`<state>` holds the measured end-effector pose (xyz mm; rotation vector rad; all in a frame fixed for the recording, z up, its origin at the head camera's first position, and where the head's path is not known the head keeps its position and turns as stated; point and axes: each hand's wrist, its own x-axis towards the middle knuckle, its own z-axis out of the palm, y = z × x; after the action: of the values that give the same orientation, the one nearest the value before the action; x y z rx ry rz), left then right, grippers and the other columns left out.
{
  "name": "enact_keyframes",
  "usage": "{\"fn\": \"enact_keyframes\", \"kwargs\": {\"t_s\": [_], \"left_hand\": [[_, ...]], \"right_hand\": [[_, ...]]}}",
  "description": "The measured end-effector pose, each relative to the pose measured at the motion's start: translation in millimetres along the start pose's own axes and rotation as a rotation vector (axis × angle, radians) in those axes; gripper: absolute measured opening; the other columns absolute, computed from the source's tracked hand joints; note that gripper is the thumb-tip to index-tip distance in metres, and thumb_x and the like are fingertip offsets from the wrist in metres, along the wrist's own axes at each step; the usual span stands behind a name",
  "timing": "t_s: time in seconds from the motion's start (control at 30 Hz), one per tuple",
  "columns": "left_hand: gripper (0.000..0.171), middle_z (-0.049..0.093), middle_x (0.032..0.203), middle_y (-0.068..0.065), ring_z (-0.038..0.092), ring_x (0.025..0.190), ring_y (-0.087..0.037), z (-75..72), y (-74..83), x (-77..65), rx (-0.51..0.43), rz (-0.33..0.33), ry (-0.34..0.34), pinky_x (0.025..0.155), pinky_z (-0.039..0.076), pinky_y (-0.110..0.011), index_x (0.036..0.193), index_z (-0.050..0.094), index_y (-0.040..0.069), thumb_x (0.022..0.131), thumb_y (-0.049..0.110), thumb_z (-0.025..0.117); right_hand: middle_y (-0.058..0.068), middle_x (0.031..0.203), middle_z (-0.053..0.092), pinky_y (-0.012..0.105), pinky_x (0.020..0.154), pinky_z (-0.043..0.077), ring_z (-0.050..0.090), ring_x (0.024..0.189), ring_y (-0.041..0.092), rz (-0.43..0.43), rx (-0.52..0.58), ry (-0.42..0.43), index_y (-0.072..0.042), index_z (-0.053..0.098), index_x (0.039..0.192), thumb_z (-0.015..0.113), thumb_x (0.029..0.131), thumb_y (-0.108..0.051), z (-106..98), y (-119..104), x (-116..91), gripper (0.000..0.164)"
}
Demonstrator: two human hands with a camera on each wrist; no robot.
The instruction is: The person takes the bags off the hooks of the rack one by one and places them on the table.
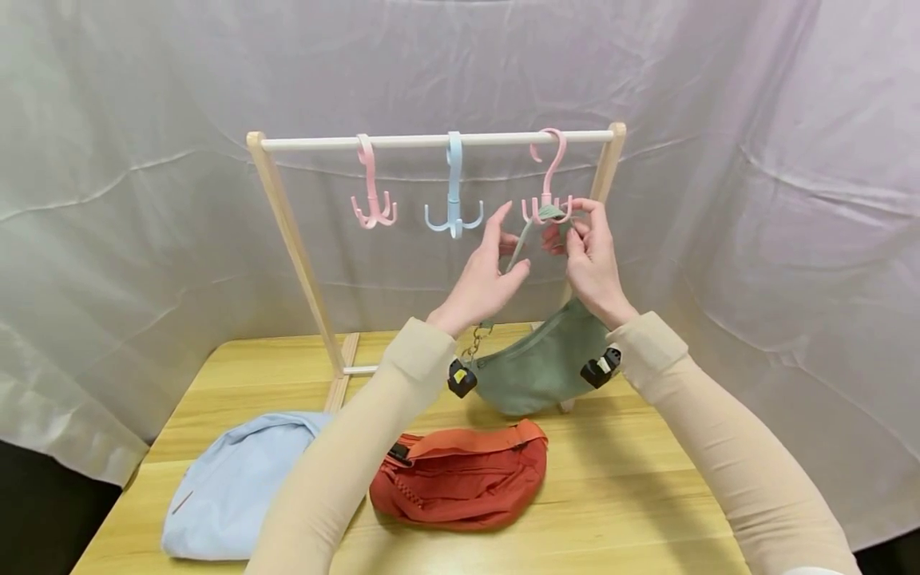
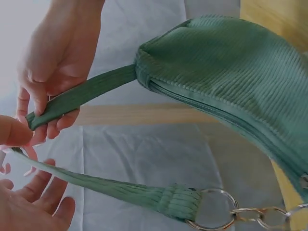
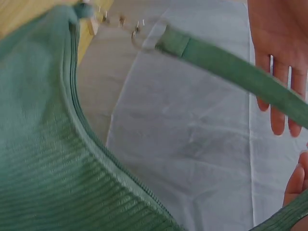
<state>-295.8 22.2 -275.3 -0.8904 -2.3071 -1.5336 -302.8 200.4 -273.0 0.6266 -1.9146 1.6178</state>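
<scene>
A green corduroy shoulder bag (image 1: 535, 367) hangs by its strap (image 2: 91, 91) from the right pink four-prong hook (image 1: 546, 200), where the strap's top is looped among the prongs. My right hand (image 1: 595, 267) pinches the strap just below the prongs, thumb in front and fingers behind. On the other side, my left hand (image 1: 480, 283) is held around the strap's left length with its fingers extended. Metal rings (image 2: 248, 214) join that length to the zipped end of the bag. The bag body is tilted, its right end higher.
A white rail (image 1: 309, 144) on a wooden stand carries another pink hook (image 1: 372, 188) and a blue hook (image 1: 454, 188), both without bags. On the wooden table (image 1: 611, 511) lie a red-orange waist bag (image 1: 467, 491) and a light blue bag (image 1: 237, 487). A pale curtain (image 1: 144, 96) surrounds the table.
</scene>
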Motion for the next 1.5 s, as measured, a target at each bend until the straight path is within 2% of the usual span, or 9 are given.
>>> {"fn": "enact_keyframes", "kwargs": {"t_s": [0.13,0.23,0.43,0.63,0.87,1.0,1.17,1.4,1.5], "left_hand": [[0.075,0.058,0.124,-0.017,0.066,0.105,-0.027,-0.7,-1.4,2.3,-0.1,-0.011,0.006,0.094,0.053,-0.032,0.16,0.015,0.02,0.098,0.006,0.055],[0.07,0.059,0.121,-0.016,0.068,0.094,-0.024,-1.3,-0.9,4.7,-0.132,-0.015,0.003,0.084,0.054,-0.028,0.16,0.019,0.02,0.1,0.005,0.051],[0.059,0.059,0.111,-0.015,0.065,0.086,-0.021,-3.5,2.5,12.2,-0.156,-0.002,0.007,0.084,0.055,-0.028,0.157,0.028,0.027,0.104,0.007,0.045],[0.051,0.061,0.108,-0.013,0.062,0.082,-0.02,-7.0,5.0,13.2,-0.127,0.006,0.025,0.082,0.056,-0.031,0.153,0.04,0.028,0.105,0.009,0.043],[0.052,0.06,0.105,-0.008,0.056,0.078,-0.022,-10.3,7.6,17.1,-0.019,0.075,0.073,0.071,0.045,-0.028,0.154,0.036,0.032,0.107,0.011,0.042],[0.049,0.062,0.112,-0.011,0.057,0.087,-0.02,-10.1,6.6,18.2,0.052,0.112,0.083,0.074,0.044,-0.029,0.153,0.039,0.03,0.107,0.012,0.042],[0.046,0.062,0.128,-0.011,0.063,0.111,-0.023,-9.9,4.2,17.5,0.087,0.125,0.076,0.091,0.049,-0.032,0.149,0.045,0.024,0.106,0.008,0.042],[0.041,0.06,0.138,-0.009,0.062,0.121,-0.022,-14.8,5.2,22.5,0.163,0.135,0.073,0.104,0.049,-0.034,0.144,0.049,0.019,0.106,0.006,0.044],[0.039,0.062,0.136,-0.009,0.06,0.12,-0.021,-20.6,8.0,24.3,0.227,0.129,0.06,0.103,0.048,-0.034,0.143,0.051,0.018,0.105,0.007,0.045]], "right_hand": [[0.006,0.088,0.065,0.022,0.076,0.054,0.062,0.076,0.012,0.017,0.039,-0.006,0.001,0.04,0.13,0.033,0.101,0.008,0.8,-0.5,0.6,0.031],[0.009,0.09,0.065,0.022,0.075,0.053,0.06,0.077,0.012,0.037,0.086,0.004,-0.002,0.042,0.128,0.034,0.099,0.009,2.5,-1.0,0.6,0.032],[0.003,0.086,0.064,0.023,0.07,0.049,0.056,0.073,0.013,0.031,0.167,0.051,-0.012,0.05,0.117,0.037,0.097,0.002,7.4,-2.5,1.9,0.028],[-0.001,0.082,0.061,0.022,0.064,0.044,0.052,0.069,0.013,0.047,0.184,0.078,-0.011,0.052,0.114,0.043,0.106,-0.015,13.2,-4.8,5.7,0.013],[-0.009,0.075,0.061,0.019,0.06,0.039,0.051,0.064,0.007,0.124,0.23,0.152,-0.015,0.058,0.102,0.051,0.106,-0.021,20.4,-6.3,16.1,0.01],[-0.011,0.069,0.061,0.018,0.058,0.037,0.049,0.061,0.006,0.156,0.246,0.197,-0.019,0.059,0.094,0.055,0.104,-0.018,22.3,-5.5,16.6,0.012],[-0.009,0.067,0.06,0.017,0.057,0.037,0.049,0.06,0.004,0.168,0.251,0.203,-0.019,0.058,0.091,0.058,0.102,-0.013,22.3,-2.4,13.6,0.013],[-0.011,0.067,0.057,0.016,0.056,0.035,0.047,0.061,0.005,0.139,0.199,0.202,-0.021,0.057,0.091,0.059,0.101,-0.012,22.4,0.7,12.6,0.014],[-0.013,0.067,0.057,0.015,0.056,0.036,0.047,0.061,0.002,0.127,0.155,0.207,-0.019,0.059,0.092,0.059,0.101,-0.011,23.4,0.3,12.0,0.012]]}}
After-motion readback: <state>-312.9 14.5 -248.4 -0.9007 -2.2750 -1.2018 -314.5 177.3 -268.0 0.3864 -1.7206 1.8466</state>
